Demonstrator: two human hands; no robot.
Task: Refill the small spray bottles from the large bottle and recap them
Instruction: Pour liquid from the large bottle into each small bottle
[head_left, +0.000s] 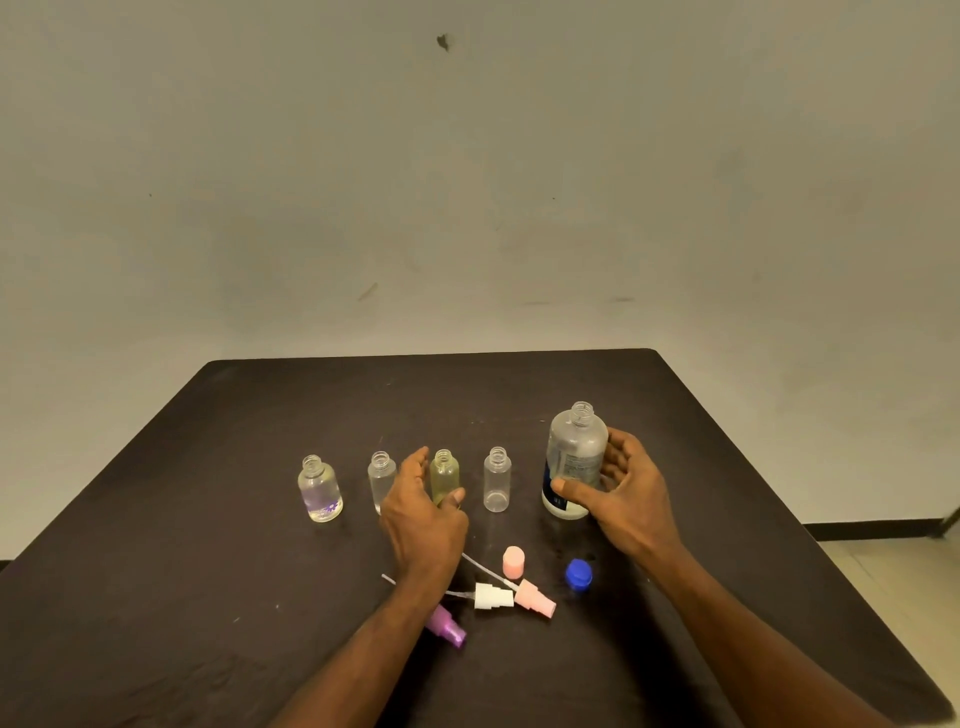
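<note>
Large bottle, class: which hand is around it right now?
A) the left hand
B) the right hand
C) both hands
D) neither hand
B: the right hand curls round the large bottle, while the left hand is at the yellowish small bottle.

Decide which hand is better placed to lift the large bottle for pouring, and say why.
The right hand: it already wraps the uncapped large bottle. The left hand is across at the yellowish small bottle.

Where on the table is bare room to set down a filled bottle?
Bare: the table left of the leftmost bottle, and the far strip behind the row up to the wall. Crowded: around the pink cap, blue cap and spray heads.
</note>
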